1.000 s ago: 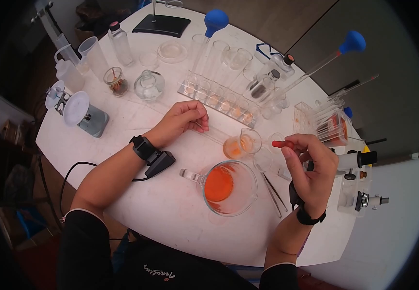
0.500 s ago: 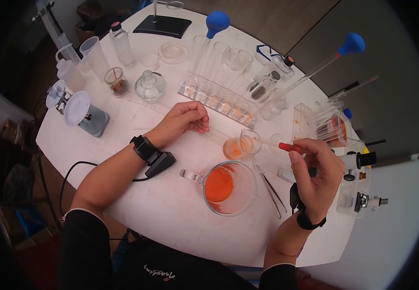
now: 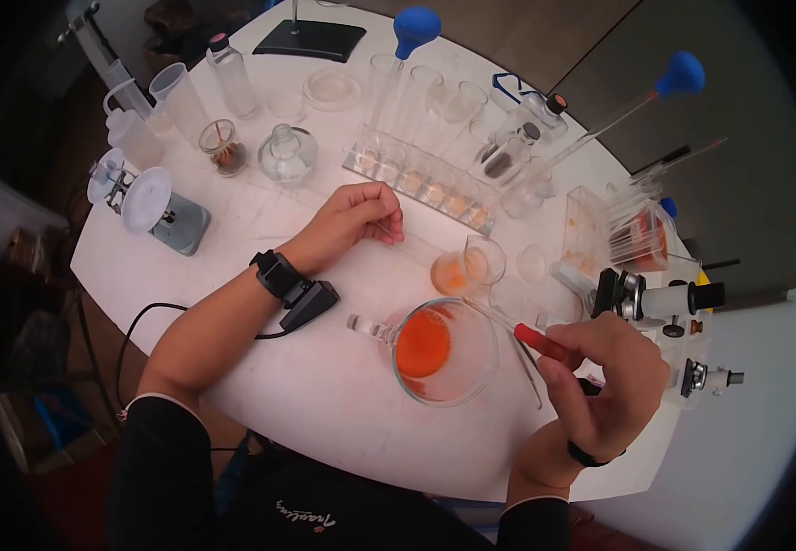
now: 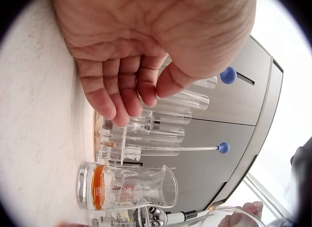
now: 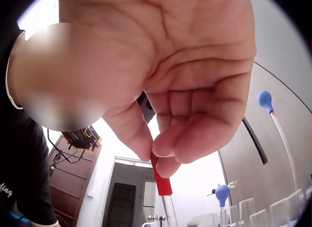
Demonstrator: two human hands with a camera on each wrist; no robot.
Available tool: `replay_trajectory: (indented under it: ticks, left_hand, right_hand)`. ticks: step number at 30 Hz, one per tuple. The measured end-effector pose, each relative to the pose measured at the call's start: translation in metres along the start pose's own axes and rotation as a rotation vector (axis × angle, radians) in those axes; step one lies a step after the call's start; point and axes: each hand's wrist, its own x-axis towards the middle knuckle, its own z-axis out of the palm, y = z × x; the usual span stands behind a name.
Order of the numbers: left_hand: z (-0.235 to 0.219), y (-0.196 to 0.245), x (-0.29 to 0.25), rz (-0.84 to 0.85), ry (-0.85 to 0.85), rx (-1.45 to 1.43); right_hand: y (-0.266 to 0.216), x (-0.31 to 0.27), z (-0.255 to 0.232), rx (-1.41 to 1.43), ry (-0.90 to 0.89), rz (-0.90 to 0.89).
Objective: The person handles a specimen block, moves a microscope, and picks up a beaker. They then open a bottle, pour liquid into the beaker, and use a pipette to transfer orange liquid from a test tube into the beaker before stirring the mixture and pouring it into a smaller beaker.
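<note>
My right hand (image 3: 605, 381) pinches the red rubber bulb (image 3: 540, 342) of a glass dropper between thumb and fingers. The dropper's glass tube (image 3: 499, 318) slants left over the rim of a large handled glass measuring cup (image 3: 476, 354), which holds orange liquid (image 3: 423, 342). Behind the cup, a small glass beaker (image 4: 129, 185) has a shallow layer of orange liquid. My left hand (image 3: 357, 219) rests on the table left of this beaker, fingers loosely curled, nothing showing in its palm in the left wrist view. A thin clear rod (image 4: 124, 146) shows just beyond its fingertips.
Tweezers (image 3: 534, 367) lie right of the cup. A rack (image 3: 426, 188) with several clear tubes stands behind the hands, beside blue-bulbed pipettes (image 3: 416, 32). A microscope (image 3: 660, 298) stands at right. A small balance (image 3: 173, 220), a glass flask (image 3: 288, 156) and bottles fill the left.
My right hand has moved toward me with the dropper, its tube passing from near the small beaker to the measuring cup's rim. The left hand stays in place.
</note>
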Motion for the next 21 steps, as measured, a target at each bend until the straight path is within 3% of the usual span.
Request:
replay_trajectory:
  ticks: [5, 17, 21]
  left_hand:
    - [0.002, 0.002, -0.001, -0.004, 0.004, 0.002]
    - [0.001, 0.000, 0.000, -0.006, 0.008, 0.003]
    - [0.000, 0.000, 0.000, -0.003, 0.004, 0.011]
  right_hand:
    - [0.001, 0.001, 0.012, -0.071, -0.103, -0.064]
    - [-0.001, -0.003, 0.002, -0.134, 0.186, -0.076]
    - [0.000, -0.008, -0.018, 0.036, 0.063, -0.202]
